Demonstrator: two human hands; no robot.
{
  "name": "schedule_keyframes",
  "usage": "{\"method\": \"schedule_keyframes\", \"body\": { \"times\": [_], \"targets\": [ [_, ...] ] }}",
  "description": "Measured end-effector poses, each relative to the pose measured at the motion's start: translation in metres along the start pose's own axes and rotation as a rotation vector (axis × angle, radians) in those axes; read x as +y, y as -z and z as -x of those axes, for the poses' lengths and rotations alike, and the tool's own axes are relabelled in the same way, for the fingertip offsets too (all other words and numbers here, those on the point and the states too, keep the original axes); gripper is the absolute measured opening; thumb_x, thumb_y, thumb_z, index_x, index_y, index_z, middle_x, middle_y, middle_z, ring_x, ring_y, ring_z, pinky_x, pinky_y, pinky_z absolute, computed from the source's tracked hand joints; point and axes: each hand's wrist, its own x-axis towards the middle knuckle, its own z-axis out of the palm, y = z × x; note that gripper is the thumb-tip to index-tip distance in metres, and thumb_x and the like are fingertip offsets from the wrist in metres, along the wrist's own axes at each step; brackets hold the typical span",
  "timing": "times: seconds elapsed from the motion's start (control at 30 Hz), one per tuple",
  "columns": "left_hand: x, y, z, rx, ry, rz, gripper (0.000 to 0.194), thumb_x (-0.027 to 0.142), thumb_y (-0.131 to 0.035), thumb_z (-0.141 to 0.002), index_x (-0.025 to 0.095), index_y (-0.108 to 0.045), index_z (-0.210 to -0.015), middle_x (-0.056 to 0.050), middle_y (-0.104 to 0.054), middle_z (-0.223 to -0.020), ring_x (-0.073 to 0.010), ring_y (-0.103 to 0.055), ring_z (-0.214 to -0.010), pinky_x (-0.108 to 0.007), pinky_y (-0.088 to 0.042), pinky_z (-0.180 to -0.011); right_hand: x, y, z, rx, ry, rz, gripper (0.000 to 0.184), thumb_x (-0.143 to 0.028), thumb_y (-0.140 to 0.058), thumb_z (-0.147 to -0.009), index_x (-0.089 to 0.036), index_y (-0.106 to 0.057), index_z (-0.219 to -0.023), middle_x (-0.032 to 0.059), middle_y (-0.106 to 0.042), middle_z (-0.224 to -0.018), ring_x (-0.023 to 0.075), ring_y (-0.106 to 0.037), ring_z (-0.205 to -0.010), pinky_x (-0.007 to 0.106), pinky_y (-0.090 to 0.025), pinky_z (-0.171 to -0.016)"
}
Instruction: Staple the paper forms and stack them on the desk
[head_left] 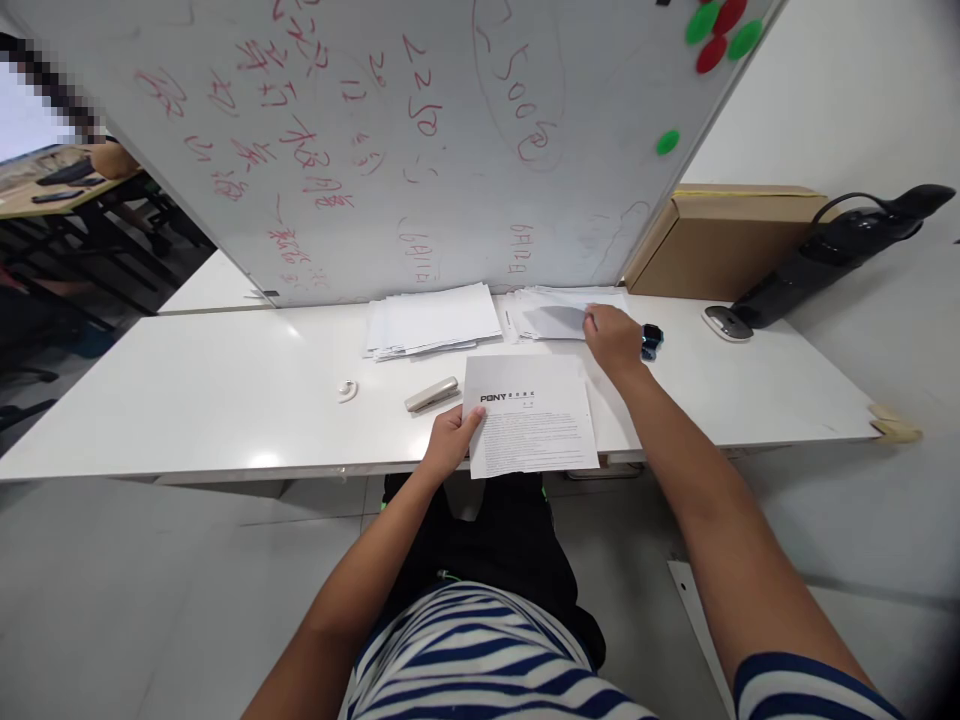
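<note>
My left hand [454,436] grips the left edge of a printed sheet of paper [531,420], thumb on top; its lower part hangs past the table's front edge. Farther back, my right hand [611,338] pinches the right side of a sheet at the right paper stack [551,315]. Whether that sheet is lifted off the pile, I cannot tell. To the left of the held paper lies a light-coloured stapler [432,394]. Behind it is a second, thicker stack of paper [435,318], its edges uneven.
A whiteboard [420,150] with red writing and magnets rises behind the white table [187,400]. At the right stand a cardboard box [727,240] and a black bottle [825,260], with a mouse [727,323] beside it. A small white object [347,391] and a dark watch [652,342] also lie here.
</note>
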Motion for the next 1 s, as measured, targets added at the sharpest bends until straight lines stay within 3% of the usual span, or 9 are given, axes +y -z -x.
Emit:
{"method": "schedule_keyframes", "body": {
  "times": [0.1, 0.2, 0.3, 0.43, 0.63, 0.77, 0.87, 0.93, 1.0],
  "targets": [
    [0.0, 0.0, -0.001, 0.001, 0.008, 0.01, 0.045, 0.059, -0.063, -0.078, 0.016, -0.072, -0.089, -0.006, -0.072, -0.087, -0.0211, -0.064, -0.079, -0.03, -0.048, -0.068, -0.024, 0.032, 0.035, 0.156, 0.001, -0.144, 0.04, -0.022, -0.029, -0.094, -0.016, -0.06, -0.12, 0.0141, -0.062, -0.127, 0.028, -0.055, -0.121, 0.046, -0.048, -0.096],
    [-0.001, 0.0, -0.002, 0.015, 0.002, 0.005, 0.046, 0.06, -0.061, -0.079, 0.016, -0.071, -0.086, -0.005, -0.072, -0.085, -0.0201, -0.063, -0.077, -0.029, -0.047, -0.067, -0.059, 0.053, 0.1, 0.051, 0.144, -0.269, 0.035, -0.022, -0.039, -0.091, -0.023, -0.062, -0.118, 0.0101, -0.061, -0.129, 0.0287, -0.053, -0.125, 0.05, -0.049, -0.099],
    [0.0, 0.0, -0.002, 0.035, -0.028, -0.008, 0.049, 0.061, -0.055, -0.082, 0.015, -0.07, -0.081, -0.004, -0.071, -0.081, -0.0195, -0.061, -0.075, -0.029, -0.046, -0.066, -0.093, 0.051, 0.165, -0.022, 0.286, -0.397, 0.031, -0.018, -0.047, -0.088, -0.028, -0.066, -0.11, 0.0071, -0.064, -0.126, 0.0294, -0.053, -0.126, 0.053, -0.049, -0.1],
    [0.002, 0.0, -0.001, 0.055, -0.022, 0.012, 0.047, 0.061, -0.055, -0.082, 0.016, -0.069, -0.076, -0.003, -0.069, -0.075, -0.0179, -0.059, -0.071, -0.028, -0.045, -0.064, -0.117, 0.03, 0.214, -0.024, 0.27, -0.46, 0.031, -0.016, -0.048, -0.087, -0.028, -0.066, -0.11, 0.0074, -0.063, -0.128, 0.029, -0.053, -0.126, 0.052, -0.048, -0.102],
    [0.005, 0.001, -0.001, 0.023, -0.039, 0.042, 0.064, 0.069, -0.037, -0.088, 0.015, -0.071, -0.088, -0.009, -0.072, -0.086, -0.0224, -0.064, -0.081, -0.034, -0.049, -0.075, -0.121, 0.02, 0.226, -0.061, 0.244, -0.422, 0.033, -0.018, -0.047, -0.09, -0.026, -0.06, -0.119, 0.0088, -0.059, -0.133, 0.0281, -0.051, -0.128, 0.054, -0.042, -0.107],
    [0.008, 0.001, 0.001, -0.066, -0.064, -0.048, 0.053, 0.063, -0.053, -0.084, 0.016, -0.07, -0.103, -0.009, -0.072, -0.1, -0.0249, -0.065, -0.09, -0.034, -0.05, -0.076, -0.122, 0.026, 0.227, -0.11, 0.273, -0.415, 0.035, -0.028, -0.054, -0.09, -0.022, -0.057, -0.124, 0.0126, -0.054, -0.138, 0.0312, -0.046, -0.132, 0.055, -0.037, -0.109],
    [0.008, 0.003, 0.003, -0.107, -0.056, -0.095, 0.046, 0.055, -0.062, -0.081, 0.019, -0.068, -0.109, -0.008, -0.071, -0.108, -0.0258, -0.065, -0.096, -0.034, -0.051, -0.077, -0.113, 0.029, 0.223, -0.089, 0.256, -0.464, 0.037, -0.029, -0.053, -0.091, -0.028, -0.055, -0.127, 0.0104, -0.057, -0.135, 0.0311, -0.049, -0.13, 0.057, -0.039, -0.107],
    [0.006, 0.004, 0.005, -0.119, -0.056, -0.073, 0.043, 0.053, -0.063, -0.081, 0.02, -0.068, -0.109, -0.007, -0.071, -0.11, -0.0259, -0.065, -0.098, -0.035, -0.051, -0.08, -0.099, 0.03, 0.214, 0.033, 0.104, -0.502, 0.043, -0.03, -0.053, -0.09, -0.032, -0.05, -0.133, 0.0097, -0.056, -0.136, 0.0309, -0.048, -0.13, 0.058, -0.039, -0.107],
    [0.004, 0.006, 0.005, -0.123, -0.045, 0.0, 0.042, 0.051, -0.064, -0.081, 0.019, -0.07, -0.107, -0.008, -0.071, -0.108, -0.0259, -0.065, -0.098, -0.036, -0.051, -0.082, -0.078, 0.031, 0.198, 0.172, -0.16, -0.562, 0.06, -0.035, -0.058, -0.088, -0.032, -0.036, -0.143, 0.0119, -0.045, -0.145, 0.0318, -0.04, -0.136, 0.06, -0.037, -0.108]
  ]
}}
